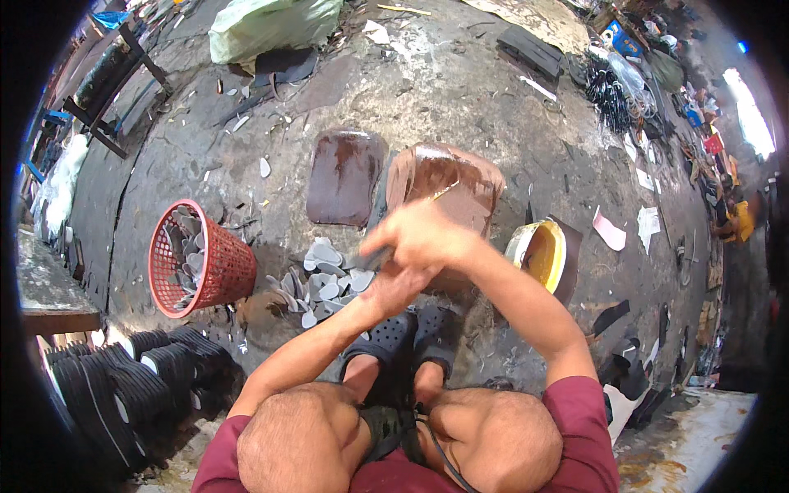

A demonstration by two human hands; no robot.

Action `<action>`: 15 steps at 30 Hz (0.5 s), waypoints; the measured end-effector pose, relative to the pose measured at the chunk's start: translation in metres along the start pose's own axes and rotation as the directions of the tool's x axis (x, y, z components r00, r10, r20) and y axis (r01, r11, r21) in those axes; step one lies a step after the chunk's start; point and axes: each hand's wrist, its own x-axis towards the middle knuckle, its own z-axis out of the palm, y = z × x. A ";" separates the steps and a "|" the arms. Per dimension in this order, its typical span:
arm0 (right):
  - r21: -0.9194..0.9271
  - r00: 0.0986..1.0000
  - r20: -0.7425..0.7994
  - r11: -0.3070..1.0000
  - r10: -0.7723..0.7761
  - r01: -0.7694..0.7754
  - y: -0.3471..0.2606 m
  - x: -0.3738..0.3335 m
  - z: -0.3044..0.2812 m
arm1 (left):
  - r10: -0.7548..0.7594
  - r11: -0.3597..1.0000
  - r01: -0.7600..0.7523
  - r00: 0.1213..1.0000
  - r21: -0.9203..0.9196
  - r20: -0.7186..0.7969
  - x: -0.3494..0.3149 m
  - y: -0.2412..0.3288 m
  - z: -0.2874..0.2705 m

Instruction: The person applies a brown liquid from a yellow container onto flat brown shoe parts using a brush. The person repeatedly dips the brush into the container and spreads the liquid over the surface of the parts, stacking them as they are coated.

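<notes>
My two hands cross in the middle, the right one over the left. Closed fingers of my right hand (423,236) hold a thin stick (446,191), whose tip pokes up beyond the knuckles; its other end is hidden. Beneath it, my left hand (396,286) is closed on a small dark grey flat piece (376,258), partly covered by the right fingers. Several light grey tongue-shaped pieces (330,283) lie in a loose heap just left of the hands. Beyond them are a glossy brown slab (347,177) and a brown, wet-looking block (477,177).
A red perforated basket (234,263) of grey pieces leans at the left. At the right sits a yellow-rimmed tub (546,255) with yellowish contents. Stacked black soles (107,394) fill the lower left. A pale plastic bag (271,31) and scraps lie on the far floor.
</notes>
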 end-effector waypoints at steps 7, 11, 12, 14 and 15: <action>-0.181 0.851 -0.423 0.891 0.312 -0.417 0.060 -0.026 -0.001 | 0.126 0.974 -0.106 0.988 0.202 -0.087 0.022 0.014 -0.012; -0.274 0.904 -0.411 0.929 0.121 -0.249 -0.001 -0.034 0.048 | 0.000 1.000 -0.006 0.969 0.023 0.247 -0.003 0.061 -0.006; -0.298 0.901 -0.426 0.927 0.083 -0.226 -0.014 -0.036 0.057 | 0.193 0.980 -0.195 0.980 0.027 0.054 -0.014 0.061 0.024; -0.370 0.871 -0.491 0.911 -0.025 -0.182 -0.029 -0.043 0.077 | 0.309 0.947 -0.303 0.950 -0.106 0.050 -0.021 0.071 0.046; -0.398 0.846 -0.527 0.903 -0.080 -0.162 -0.032 -0.049 0.087 | 0.261 0.944 -0.196 0.935 -0.265 0.240 -0.019 0.081 0.040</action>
